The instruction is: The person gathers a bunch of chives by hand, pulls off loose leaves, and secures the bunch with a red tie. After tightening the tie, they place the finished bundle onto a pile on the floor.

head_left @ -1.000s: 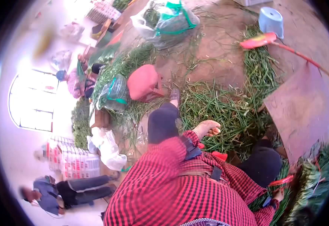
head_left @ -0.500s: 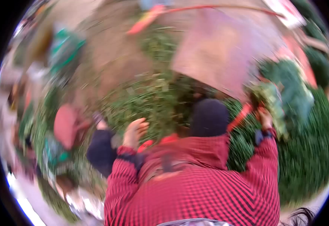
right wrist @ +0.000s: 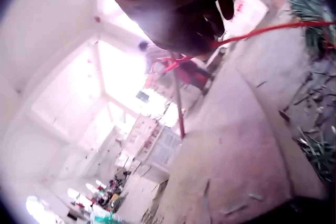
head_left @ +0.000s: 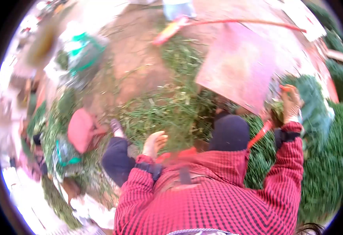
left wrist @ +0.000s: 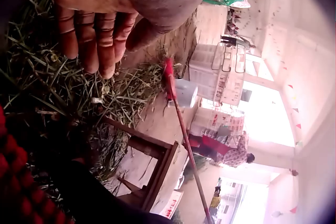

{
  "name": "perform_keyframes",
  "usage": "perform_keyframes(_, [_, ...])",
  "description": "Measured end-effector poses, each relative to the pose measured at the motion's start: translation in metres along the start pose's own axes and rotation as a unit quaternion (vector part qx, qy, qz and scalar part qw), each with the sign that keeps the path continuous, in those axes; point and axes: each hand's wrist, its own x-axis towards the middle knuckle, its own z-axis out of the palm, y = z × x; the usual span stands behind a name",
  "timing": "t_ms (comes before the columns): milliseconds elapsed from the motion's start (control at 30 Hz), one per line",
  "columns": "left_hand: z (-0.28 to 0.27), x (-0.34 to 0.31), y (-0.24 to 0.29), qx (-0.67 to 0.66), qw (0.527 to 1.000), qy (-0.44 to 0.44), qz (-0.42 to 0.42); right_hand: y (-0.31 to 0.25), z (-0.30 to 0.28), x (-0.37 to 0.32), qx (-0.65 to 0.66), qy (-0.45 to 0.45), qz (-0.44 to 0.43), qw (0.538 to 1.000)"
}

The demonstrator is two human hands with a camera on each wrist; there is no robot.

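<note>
My right hand [head_left: 292,103] is raised over a bundle of long green stalks [head_left: 312,105] at the right, pinching a thin red strip [head_left: 261,134]. In the right wrist view the red strip [right wrist: 278,28] runs from the dark, backlit hand [right wrist: 173,14] toward the right edge. My left hand [head_left: 155,143] hovers in front of my lap, fingers loosely bent, holding nothing. Loose green stalks [head_left: 159,111] lie on the floor beyond it. The left wrist view shows that hand [left wrist: 115,14] hanging over the cut stalks [left wrist: 47,71].
A flat pinkish board [head_left: 238,66] lies ahead of my right knee. Past it stretches a red-handled broom [head_left: 250,21]. A pink stool [head_left: 81,131] and a clear bag with green trim [head_left: 85,55] are at the left. Dense green stalks [head_left: 324,168] are heaped by my right arm.
The head view has swung to the right, bringing the board and the green heap inward. My right hand has risen from low beside the knee to above the bundle, with the red strip. The left hand stays empty.
</note>
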Motion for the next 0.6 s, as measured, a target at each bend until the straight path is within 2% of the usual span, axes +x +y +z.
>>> perform_keyframes(100, [0.004,-0.001,0.003,0.006,1.000,-0.021,0.012,-0.060,0.042,0.051,-0.097,-0.010,-0.118,0.988])
perform_keyframes(133, [-0.004,0.009,0.000,0.004,0.999,-0.037,-0.026,-0.085,0.052,0.055,-0.138,-0.014,-0.175,0.975])
perform_keyframes(167, [-0.003,0.010,0.001,0.019,0.999,-0.018,-0.039,-0.076,0.080,0.058,-0.140,-0.049,-0.203,0.968])
perform_keyframes(267, [-0.007,-0.001,-0.002,-0.014,1.000,-0.007,0.005,-0.083,0.144,0.041,-0.160,-0.149,-0.212,0.953])
perform_keyframes(333, [-0.025,0.010,-0.014,-0.050,0.996,-0.075,0.024,-0.061,0.183,0.020,-0.123,-0.152,-0.248,0.949])
perform_keyframes(400, [-0.025,0.006,-0.018,-0.055,0.997,-0.048,0.021,-0.037,0.202,0.011,-0.053,-0.327,-0.160,0.930])
perform_keyframes(433, [-0.025,0.003,-0.018,-0.068,0.997,-0.021,0.026,0.007,0.231,0.004,0.160,-0.377,0.010,0.912])
perform_keyframes(467, [-0.023,-0.004,-0.016,-0.080,0.996,0.005,0.029,0.051,0.261,-0.002,0.360,-0.356,0.189,0.842])
perform_keyframes(500, [-0.021,-0.018,-0.007,-0.072,0.997,0.024,0.019,0.029,0.242,0.001,0.387,-0.351,0.241,0.818])
perform_keyframes(600, [-0.031,-0.022,-0.012,-0.083,0.996,0.010,0.033,0.021,0.222,0.012,0.272,-0.352,0.131,0.886])
